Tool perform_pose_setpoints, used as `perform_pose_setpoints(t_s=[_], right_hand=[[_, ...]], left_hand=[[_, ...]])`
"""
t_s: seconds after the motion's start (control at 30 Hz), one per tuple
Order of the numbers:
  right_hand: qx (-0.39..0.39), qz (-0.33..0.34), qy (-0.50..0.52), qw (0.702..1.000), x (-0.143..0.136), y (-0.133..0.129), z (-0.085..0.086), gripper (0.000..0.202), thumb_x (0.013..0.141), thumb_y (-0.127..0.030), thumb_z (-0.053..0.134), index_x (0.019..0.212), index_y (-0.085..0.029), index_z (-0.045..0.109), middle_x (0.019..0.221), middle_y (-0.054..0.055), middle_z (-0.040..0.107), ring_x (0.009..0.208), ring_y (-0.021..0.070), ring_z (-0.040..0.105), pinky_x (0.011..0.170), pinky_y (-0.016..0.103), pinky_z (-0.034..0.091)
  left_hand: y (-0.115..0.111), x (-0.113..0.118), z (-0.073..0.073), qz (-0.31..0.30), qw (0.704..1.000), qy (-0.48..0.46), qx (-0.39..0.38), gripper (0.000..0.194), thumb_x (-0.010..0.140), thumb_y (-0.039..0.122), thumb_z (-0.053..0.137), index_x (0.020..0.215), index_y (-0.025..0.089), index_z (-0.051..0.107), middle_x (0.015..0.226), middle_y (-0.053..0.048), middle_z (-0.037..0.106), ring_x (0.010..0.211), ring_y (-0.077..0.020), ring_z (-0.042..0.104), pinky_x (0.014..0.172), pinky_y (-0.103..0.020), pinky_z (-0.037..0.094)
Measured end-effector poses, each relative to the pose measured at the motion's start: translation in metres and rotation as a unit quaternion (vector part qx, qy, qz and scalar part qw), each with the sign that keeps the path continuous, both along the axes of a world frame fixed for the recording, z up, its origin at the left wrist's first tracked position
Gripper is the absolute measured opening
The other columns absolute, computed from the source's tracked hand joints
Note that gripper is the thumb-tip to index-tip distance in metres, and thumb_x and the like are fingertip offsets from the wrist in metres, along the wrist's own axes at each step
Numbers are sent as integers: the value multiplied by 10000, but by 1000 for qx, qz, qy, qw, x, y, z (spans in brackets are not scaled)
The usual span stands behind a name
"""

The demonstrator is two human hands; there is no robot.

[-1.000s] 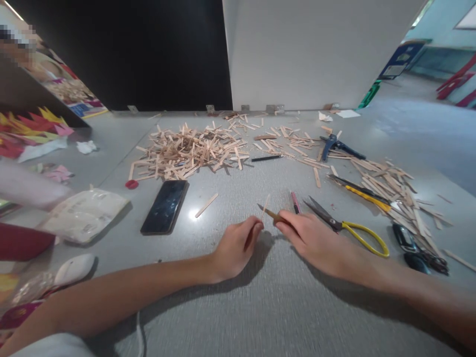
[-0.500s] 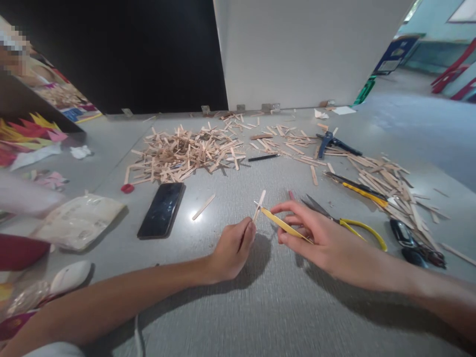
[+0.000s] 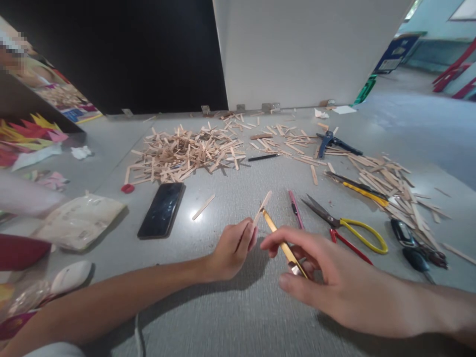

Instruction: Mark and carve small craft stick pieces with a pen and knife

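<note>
My left hand point(image 3: 232, 248) is closed, with a thin wooden craft stick point(image 3: 265, 201) pinched between thumb and fingers. The stick's free end points up and slightly right. A slim yellow cutter knife point(image 3: 278, 232) lies across the curled fingers of my right hand point(image 3: 322, 270), whose thumb stands a little apart from it. The knife's tip is at the stick, just above my left fingers; whether it touches cannot be made out. Right of the knife lie a pink pen-like tool point(image 3: 295, 209) and yellow-handled scissors point(image 3: 362, 233), with a red-handled tool point(image 3: 353, 247) partly behind my right hand.
A heap of craft sticks point(image 3: 189, 151) lies at the back, with more sticks point(image 3: 394, 178) at the right. A phone point(image 3: 161, 210), blue pliers-like tool point(image 3: 327, 144), yellow-black cutter point(image 3: 362, 191), keys point(image 3: 403, 233) and plastic packet point(image 3: 80, 220) surround the work. Upright panels point(image 3: 293, 54) stand behind.
My right hand has moved down and toward me, its fingers shifting on the knife, which now slopes more steeply. The stick tilts further right. The pink and red tools show more.
</note>
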State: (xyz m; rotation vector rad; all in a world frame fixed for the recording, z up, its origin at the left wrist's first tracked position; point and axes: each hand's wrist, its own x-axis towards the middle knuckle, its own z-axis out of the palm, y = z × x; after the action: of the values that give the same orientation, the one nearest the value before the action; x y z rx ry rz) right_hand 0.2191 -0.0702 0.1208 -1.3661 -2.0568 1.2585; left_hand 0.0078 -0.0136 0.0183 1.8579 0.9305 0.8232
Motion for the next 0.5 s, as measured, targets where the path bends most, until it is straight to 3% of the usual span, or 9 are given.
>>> perform_pose_setpoints(t_s=[0.17,0.3,0.4,0.5], right_hand=[[25,-4,-12,1000,2,-3,-2,360,970,-356,654,1321,-295,706,791,-25,693,554,148,531,526,281,454],[40,-16,-53,998,4,4,-2,265,978,-371,659,1212,-296,759,696,-33,655,538,153,531,527,285,419],[60,-13,-104,993,5,11,-13,96,955,-327,698,1007,-264,749,701,-18,678,607,167,609,556,279,410],[145,-27,-190,971,9,16,-31,102,962,-196,606,1042,-219,664,766,20,727,625,189,650,535,289,361]], left_hand=[[-1,1,0,4,1000,5,-7,587,1136,593,254,687,253,417,541,66,407,472,-116,374,497,-247,345],[1,0,-1,14,1000,6,-4,626,1127,661,254,683,252,418,531,66,411,466,-117,388,492,-247,332],[2,0,-1,19,1000,4,2,646,1116,704,268,684,249,422,537,68,413,470,-115,386,500,-250,329],[1,0,-1,22,1000,1,5,668,1101,738,281,669,247,417,540,67,408,475,-113,372,508,-252,329]])
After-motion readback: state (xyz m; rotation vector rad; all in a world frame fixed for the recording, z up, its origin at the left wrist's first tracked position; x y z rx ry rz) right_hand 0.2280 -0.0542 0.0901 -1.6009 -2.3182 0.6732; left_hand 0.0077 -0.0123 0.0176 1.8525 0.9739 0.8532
